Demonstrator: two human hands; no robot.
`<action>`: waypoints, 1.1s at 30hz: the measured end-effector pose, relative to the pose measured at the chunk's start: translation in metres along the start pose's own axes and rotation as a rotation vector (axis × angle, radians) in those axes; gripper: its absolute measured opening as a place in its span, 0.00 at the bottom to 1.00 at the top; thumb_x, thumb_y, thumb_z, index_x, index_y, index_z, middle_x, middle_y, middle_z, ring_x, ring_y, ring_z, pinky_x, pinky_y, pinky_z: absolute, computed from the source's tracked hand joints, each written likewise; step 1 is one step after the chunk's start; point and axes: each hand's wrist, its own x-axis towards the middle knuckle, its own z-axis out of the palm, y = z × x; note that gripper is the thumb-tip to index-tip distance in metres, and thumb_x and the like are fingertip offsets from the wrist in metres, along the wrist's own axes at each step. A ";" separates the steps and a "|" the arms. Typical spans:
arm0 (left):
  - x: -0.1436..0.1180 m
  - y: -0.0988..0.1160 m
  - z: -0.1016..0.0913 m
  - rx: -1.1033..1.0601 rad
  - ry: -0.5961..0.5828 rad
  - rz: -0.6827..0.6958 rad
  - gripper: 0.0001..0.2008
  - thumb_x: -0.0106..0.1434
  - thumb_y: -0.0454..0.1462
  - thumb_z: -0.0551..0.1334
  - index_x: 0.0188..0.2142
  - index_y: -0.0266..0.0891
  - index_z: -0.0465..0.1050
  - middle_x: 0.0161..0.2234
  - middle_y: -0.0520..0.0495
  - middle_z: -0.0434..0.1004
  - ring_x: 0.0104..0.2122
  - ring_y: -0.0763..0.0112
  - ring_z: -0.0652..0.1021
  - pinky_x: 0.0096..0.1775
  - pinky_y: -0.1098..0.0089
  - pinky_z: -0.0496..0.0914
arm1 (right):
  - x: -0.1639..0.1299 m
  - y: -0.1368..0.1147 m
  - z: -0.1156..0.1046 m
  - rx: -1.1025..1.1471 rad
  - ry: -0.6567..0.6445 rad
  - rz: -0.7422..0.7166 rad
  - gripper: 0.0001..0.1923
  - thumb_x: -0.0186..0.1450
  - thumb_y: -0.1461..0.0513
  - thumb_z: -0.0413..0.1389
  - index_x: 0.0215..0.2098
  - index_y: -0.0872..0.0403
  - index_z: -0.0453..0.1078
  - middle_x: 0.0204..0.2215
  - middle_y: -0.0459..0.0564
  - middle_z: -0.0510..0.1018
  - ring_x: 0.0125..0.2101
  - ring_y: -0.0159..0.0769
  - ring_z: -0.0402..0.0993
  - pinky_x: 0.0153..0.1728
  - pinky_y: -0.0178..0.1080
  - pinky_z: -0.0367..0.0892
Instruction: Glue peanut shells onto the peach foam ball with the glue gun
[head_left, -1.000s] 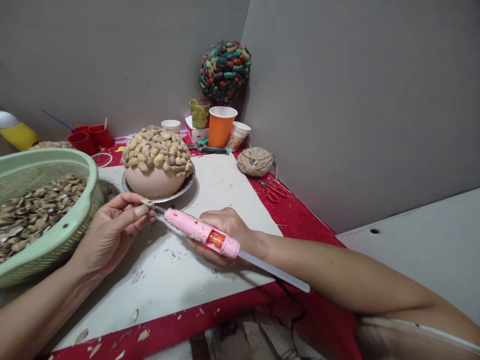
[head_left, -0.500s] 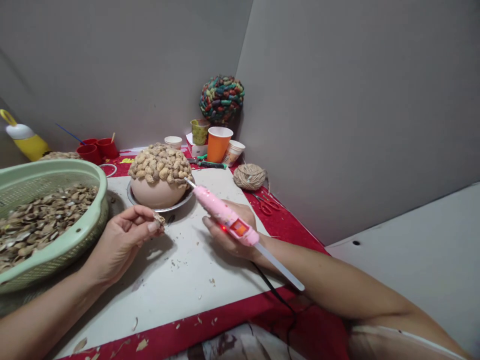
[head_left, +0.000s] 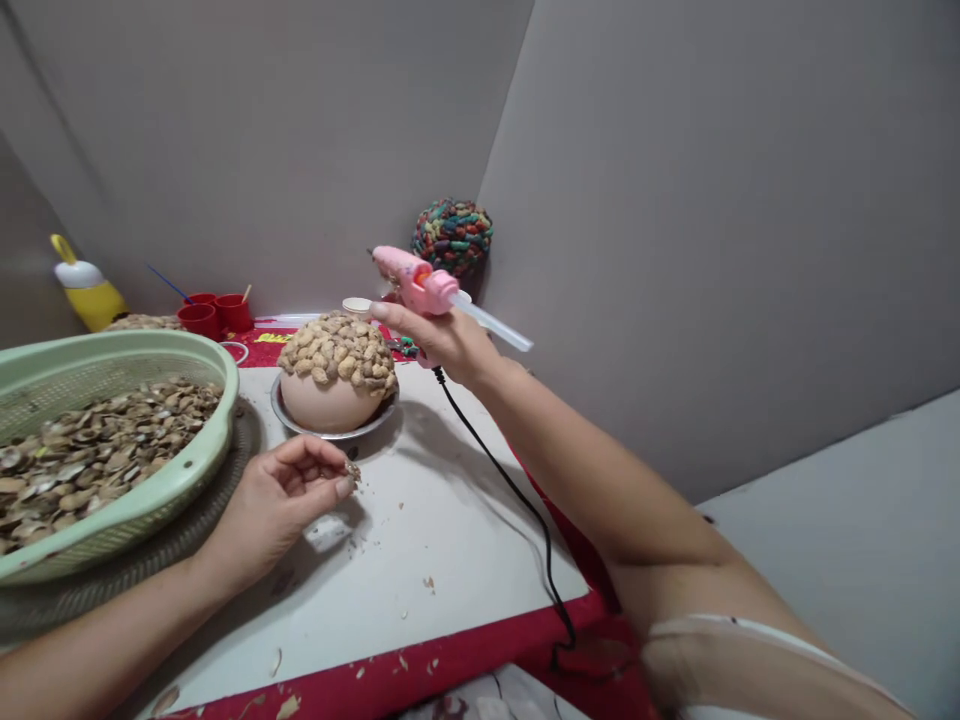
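Pink glue gun (head_left: 411, 280) held aloft in the closed right hand (head_left: 439, 340) at centre frame; the left hand (head_left: 281, 500), lower left, pinches a shell piece (head_left: 351, 470) between curled fingers.

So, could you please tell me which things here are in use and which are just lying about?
In use:
- pink glue gun in right hand
- shell piece in left hand
- shell-covered bowl
- green basket of shells

Lying about:
- red cups
- yellow bottle
- coloured ball
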 end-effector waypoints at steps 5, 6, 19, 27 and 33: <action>0.002 0.009 -0.004 0.002 0.071 0.046 0.12 0.48 0.37 0.78 0.30 0.39 0.79 0.27 0.50 0.81 0.27 0.72 0.77 0.32 0.73 0.73 | 0.037 0.019 0.011 0.006 -0.092 0.092 0.45 0.65 0.33 0.55 0.65 0.57 0.68 0.38 0.53 0.80 0.49 0.52 0.77 0.58 0.52 0.69; 0.002 0.011 -0.005 -0.002 0.093 0.051 0.11 0.49 0.37 0.77 0.30 0.39 0.79 0.27 0.50 0.80 0.27 0.72 0.77 0.31 0.75 0.73 | 0.042 0.022 0.013 0.005 -0.112 0.101 0.47 0.64 0.33 0.55 0.65 0.58 0.67 0.39 0.54 0.80 0.50 0.54 0.77 0.58 0.53 0.68; -0.009 0.048 -0.024 -0.049 0.248 0.074 0.14 0.48 0.43 0.80 0.31 0.45 0.81 0.28 0.51 0.82 0.29 0.72 0.79 0.31 0.79 0.74 | 0.044 0.054 0.024 0.176 -0.352 0.040 0.48 0.62 0.40 0.64 0.71 0.56 0.59 0.67 0.64 0.67 0.64 0.55 0.68 0.66 0.56 0.61; 0.017 0.091 -0.041 0.288 0.314 0.095 0.15 0.45 0.42 0.79 0.30 0.42 0.81 0.28 0.50 0.82 0.25 0.72 0.77 0.25 0.78 0.71 | 0.033 0.079 0.025 0.491 -0.312 0.015 0.53 0.61 0.40 0.65 0.75 0.52 0.53 0.69 0.63 0.63 0.66 0.53 0.64 0.69 0.54 0.58; 0.041 0.087 -0.033 0.315 0.123 -0.037 0.13 0.45 0.41 0.78 0.27 0.38 0.80 0.25 0.48 0.80 0.24 0.71 0.75 0.26 0.76 0.69 | 0.033 0.077 0.025 0.494 -0.283 -0.026 0.52 0.61 0.41 0.65 0.74 0.54 0.55 0.71 0.60 0.60 0.68 0.52 0.62 0.69 0.51 0.58</action>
